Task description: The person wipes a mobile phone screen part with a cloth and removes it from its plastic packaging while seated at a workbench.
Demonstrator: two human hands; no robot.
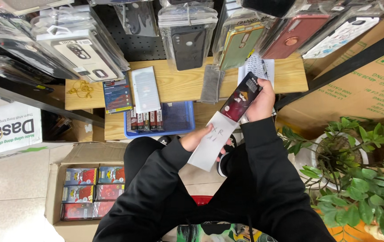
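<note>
A dark red-and-black packaged phone case (241,97) is gripped in the right hand (261,104), its long axis slanting down-left into a white paper sleeve (213,142) clasped by the left hand (196,138), above the wooden table (178,83).

The scene is lit evenly and brightly by soft daylight, which seems to enter from the right, where the cardboard wall (371,85) and the potted plant (362,179) are most strongly lit. Glare is seen on the clear plastic sleeves (84,45) hung along the far edge, so that their contents are partly washed out. The pale floor tiles (8,188) at the near left are almost overexposed. Detail is lost in the black sleeves (254,179), which read as a flat dark mass. Only soft shadows are cast under the wooden tabletop (178,83). Straight lines are bent toward the edges by wide-angle distortion. Focus is held sharp throughout; little motion blur is seen.
</note>
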